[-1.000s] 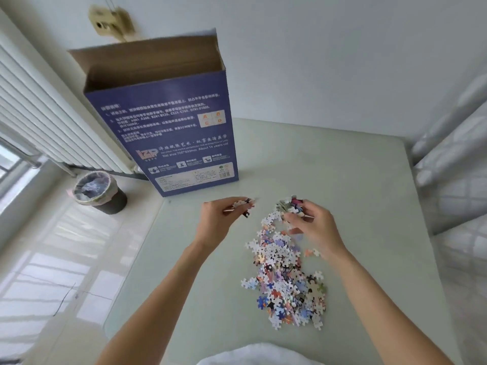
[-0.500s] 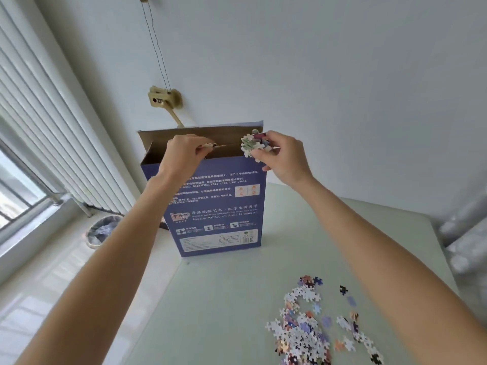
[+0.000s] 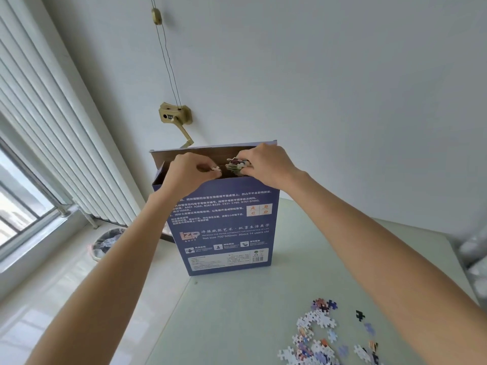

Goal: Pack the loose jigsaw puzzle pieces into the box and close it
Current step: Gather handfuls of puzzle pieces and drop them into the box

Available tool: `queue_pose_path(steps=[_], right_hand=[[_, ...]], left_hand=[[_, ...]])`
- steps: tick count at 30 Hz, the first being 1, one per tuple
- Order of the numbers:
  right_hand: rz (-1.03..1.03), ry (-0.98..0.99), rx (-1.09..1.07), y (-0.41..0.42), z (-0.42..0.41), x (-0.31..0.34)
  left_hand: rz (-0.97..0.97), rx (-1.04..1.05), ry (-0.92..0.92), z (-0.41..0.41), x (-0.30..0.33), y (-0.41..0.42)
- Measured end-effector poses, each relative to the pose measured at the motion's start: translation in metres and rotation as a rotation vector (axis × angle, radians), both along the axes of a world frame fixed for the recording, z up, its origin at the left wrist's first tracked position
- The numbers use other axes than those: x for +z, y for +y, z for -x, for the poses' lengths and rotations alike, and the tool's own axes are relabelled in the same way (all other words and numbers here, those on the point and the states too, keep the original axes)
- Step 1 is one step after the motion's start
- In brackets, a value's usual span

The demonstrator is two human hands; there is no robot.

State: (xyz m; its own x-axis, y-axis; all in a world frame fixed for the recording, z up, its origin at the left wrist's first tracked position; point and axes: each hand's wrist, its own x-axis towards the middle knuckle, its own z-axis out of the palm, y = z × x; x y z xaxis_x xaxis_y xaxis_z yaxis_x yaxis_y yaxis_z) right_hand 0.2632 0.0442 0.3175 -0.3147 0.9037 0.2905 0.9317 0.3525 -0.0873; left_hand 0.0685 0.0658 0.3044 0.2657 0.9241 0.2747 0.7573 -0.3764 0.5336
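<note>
Both hands raised over open top of tall blue puzzle box [image 3: 224,227], standing upright at far-left part of pale table [image 3: 263,299], close to wall. Right hand [image 3: 266,164] clamped on a thick bunch of puzzle pieces [image 3: 237,164], held just above box mouth. Left hand [image 3: 189,172] beside it, fingers curled, pinching at least one white piece [image 3: 216,169] at the tips. Hands close together, nearly touching, over brown inner wall of box. Top flap up, box unclosed.

Rest of loose pieces [image 3: 316,335] scattered on near-right of table, well apart from box; many left, so task prob. early to midway.

Step in hand, by the look: drop of handfuls into box. To do well: lower fists inside the rim before release, so pieces fall straight in w/o bouncing off near wall or spilling over far-left table edge. Release right bunch first, then left's. No leaning on box walls; tall, narrow, prob. light, so could tip.

Waste bin [image 3: 105,243] on floor at left, below white radiator [image 3: 52,127]; brass crank fitting [image 3: 175,118] on wall behind box.
</note>
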Motion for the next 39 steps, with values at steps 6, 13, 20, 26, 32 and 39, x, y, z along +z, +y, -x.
queue_pose_path(steps=[6,13,20,26,32,39], right_hand=[[0.048,0.065,0.024,0.004,0.008,0.000],[-0.073,0.191,0.001,-0.006,0.013,-0.010],[-0.073,0.207,0.012,-0.019,0.015,-0.021],[-0.086,0.234,-0.012,-0.024,0.018,-0.025],[-0.098,0.230,-0.034,-0.029,0.018,-0.028],[-0.530,0.283,-0.023,-0.103,-0.008,-0.057]], left_hand=[[0.014,-0.009,-0.009,0.006,-0.007,-0.003],[-0.089,0.011,-0.190,0.007,-0.009,-0.003],[-0.204,0.004,-0.083,0.004,-0.008,-0.009],[-0.139,-0.027,-0.107,0.004,-0.009,-0.003],[-0.116,-0.033,-0.051,0.007,-0.004,-0.016],[-0.856,-0.214,-0.021,0.000,-0.060,-0.089]])
